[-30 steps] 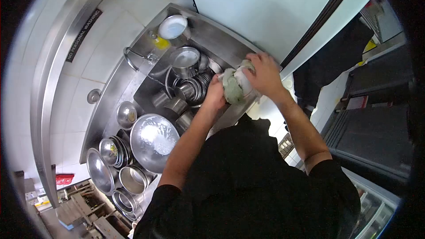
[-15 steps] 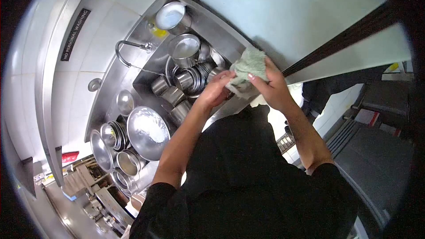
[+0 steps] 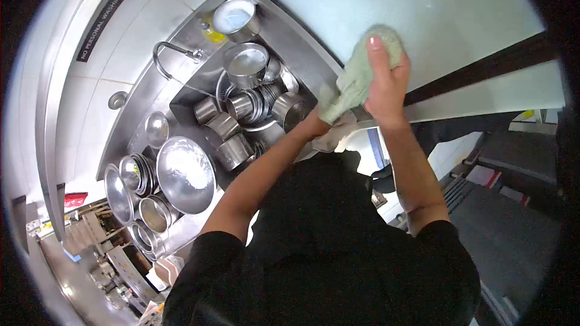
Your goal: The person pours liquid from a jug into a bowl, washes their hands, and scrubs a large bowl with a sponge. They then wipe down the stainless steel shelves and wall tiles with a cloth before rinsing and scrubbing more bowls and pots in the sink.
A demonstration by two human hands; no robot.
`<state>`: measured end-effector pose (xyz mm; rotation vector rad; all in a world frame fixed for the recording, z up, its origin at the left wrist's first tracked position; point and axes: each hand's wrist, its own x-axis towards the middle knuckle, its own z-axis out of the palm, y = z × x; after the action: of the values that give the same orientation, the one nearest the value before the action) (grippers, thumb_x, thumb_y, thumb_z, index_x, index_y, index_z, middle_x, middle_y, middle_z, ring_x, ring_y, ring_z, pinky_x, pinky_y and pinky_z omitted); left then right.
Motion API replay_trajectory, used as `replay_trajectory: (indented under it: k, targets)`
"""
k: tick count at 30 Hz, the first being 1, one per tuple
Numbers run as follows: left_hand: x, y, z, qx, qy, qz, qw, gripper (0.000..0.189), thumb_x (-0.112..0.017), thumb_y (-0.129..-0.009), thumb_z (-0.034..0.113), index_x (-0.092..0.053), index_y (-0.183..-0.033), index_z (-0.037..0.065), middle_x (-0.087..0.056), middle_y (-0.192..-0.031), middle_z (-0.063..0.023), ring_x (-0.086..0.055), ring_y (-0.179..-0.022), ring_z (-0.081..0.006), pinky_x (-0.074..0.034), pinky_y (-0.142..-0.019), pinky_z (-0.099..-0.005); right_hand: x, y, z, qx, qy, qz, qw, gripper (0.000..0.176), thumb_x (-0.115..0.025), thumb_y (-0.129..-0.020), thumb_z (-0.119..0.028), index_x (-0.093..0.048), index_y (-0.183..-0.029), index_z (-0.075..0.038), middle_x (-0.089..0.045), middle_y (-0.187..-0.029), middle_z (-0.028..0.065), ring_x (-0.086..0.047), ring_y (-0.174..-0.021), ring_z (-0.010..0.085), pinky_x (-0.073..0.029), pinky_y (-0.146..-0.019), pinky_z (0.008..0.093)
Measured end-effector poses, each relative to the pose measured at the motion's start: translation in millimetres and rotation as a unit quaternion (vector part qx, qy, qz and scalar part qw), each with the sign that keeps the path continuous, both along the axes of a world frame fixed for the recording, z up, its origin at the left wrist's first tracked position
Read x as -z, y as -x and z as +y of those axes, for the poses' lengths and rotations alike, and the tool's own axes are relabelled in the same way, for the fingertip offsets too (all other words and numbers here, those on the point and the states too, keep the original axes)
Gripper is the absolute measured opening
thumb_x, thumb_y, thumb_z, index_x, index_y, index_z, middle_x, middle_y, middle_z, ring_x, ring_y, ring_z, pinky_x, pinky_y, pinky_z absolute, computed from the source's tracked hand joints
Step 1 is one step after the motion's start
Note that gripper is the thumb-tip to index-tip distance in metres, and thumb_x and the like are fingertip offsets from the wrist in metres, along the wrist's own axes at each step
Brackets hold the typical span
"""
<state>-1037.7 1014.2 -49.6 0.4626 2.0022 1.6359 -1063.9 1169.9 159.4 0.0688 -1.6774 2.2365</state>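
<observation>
My right hand (image 3: 386,87) grips a pale green cloth (image 3: 356,78), thumb laid along its top, beside a large pale panel (image 3: 411,0). The cloth stretches down and left to my left hand (image 3: 316,125), which it partly covers. Those left fingers are hidden and blurred, so their grip does not show. Just left of that hand, a steel sink (image 3: 184,111) holds stacked steel containers, among them a pot (image 3: 290,110) close to my left wrist and a pot of cloudy liquid (image 3: 246,65).
Another filled pot (image 3: 235,18) stands at the sink's far corner, near a yellow item (image 3: 212,35). A curved faucet (image 3: 160,60) runs a thin stream. Steel bowls (image 3: 186,175) and pots crowd the left drainboard. Dark-clothed legs (image 3: 429,142) of another person appear at right.
My right hand has moved up and away with the cloth, drawing it out long across the panel's edge. My left hand has shifted slightly down and right. The view has shifted a little.
</observation>
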Motion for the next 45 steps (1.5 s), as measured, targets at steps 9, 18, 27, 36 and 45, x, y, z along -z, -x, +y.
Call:
replay_trajectory:
  k: [9, 18, 27, 36, 45]
  targets:
    - [-164.2, -4.0, -65.6, -0.121, -0.188, 0.005, 0.975, 0.086, -0.068, -0.085, 0.003, -0.022, -0.158, 0.008, -0.023, -0.162, -0.0132, -0.024, -0.148, -0.0232, -0.021, -0.120, -0.0364, 26.3, 18.0, -65.3, -0.096, 0.147, -0.089, 0.980, 0.024, -0.062, -0.100, -0.028, -0.064, -0.090, -0.006, -0.061, -0.082, -0.0021, -0.054, -0.071, 0.0069, -0.046, -0.064, 0.0263]
    - [-158.9, -34.5, -165.2, -0.194, -0.102, -0.085, 0.972, 0.072, -0.078, -0.087, 0.021, -0.040, -0.146, 0.003, -0.054, -0.138, -0.0070, -0.050, -0.127, -0.0152, -0.040, -0.107, -0.0339, 11.4, 54.8, -117.8, -0.506, -0.087, -0.101, 0.852, 0.029, -0.066, -0.096, -0.025, -0.068, -0.113, -0.001, -0.070, -0.102, 0.0018, -0.062, -0.094, 0.0102, -0.049, -0.087, 0.0288]
    - [-119.5, -28.0, -271.1, -0.486, -0.169, -0.155, 0.844, 0.020, -0.053, -0.103, 0.017, -0.058, -0.114, 0.001, -0.069, -0.106, -0.0079, -0.067, -0.095, -0.0171, -0.055, -0.082, -0.0320, 64.0, 69.8, -206.3, -0.549, -0.459, -0.072, 0.694, 0.043, -0.068, -0.091, -0.037, -0.070, -0.096, 0.005, -0.070, -0.080, 0.0115, -0.061, -0.074, 0.0132, -0.050, -0.069, 0.0349]
    - [-72.1, -0.6, -329.2, -0.417, -0.197, -0.174, 0.870, 0.028, -0.059, -0.101, 0.030, -0.060, -0.123, 0.011, -0.063, -0.126, -0.0020, -0.060, -0.112, -0.0165, -0.048, -0.094, -0.0340, 63.6, 168.8, -276.8, -0.315, 0.039, -0.169, 0.933, 0.029, -0.069, -0.089, -0.021, -0.068, -0.109, 0.000, -0.072, -0.100, 0.0084, -0.068, -0.089, 0.0195, -0.054, -0.080, 0.0349]
    - [-56.5, -12.5, -342.9, -0.398, -0.177, -0.204, 0.877, 0.032, -0.058, -0.102, 0.033, -0.060, -0.123, 0.009, -0.065, -0.123, -0.0047, -0.063, -0.106, -0.0166, -0.051, -0.089, -0.0328, 85.0, 323.4, -299.7, -0.106, -0.112, -0.053, 0.987, 0.037, -0.076, -0.084, -0.023, -0.066, -0.111, 0.001, -0.071, -0.103, 0.0122, -0.069, -0.092, 0.0248, -0.054, -0.081, 0.0363]
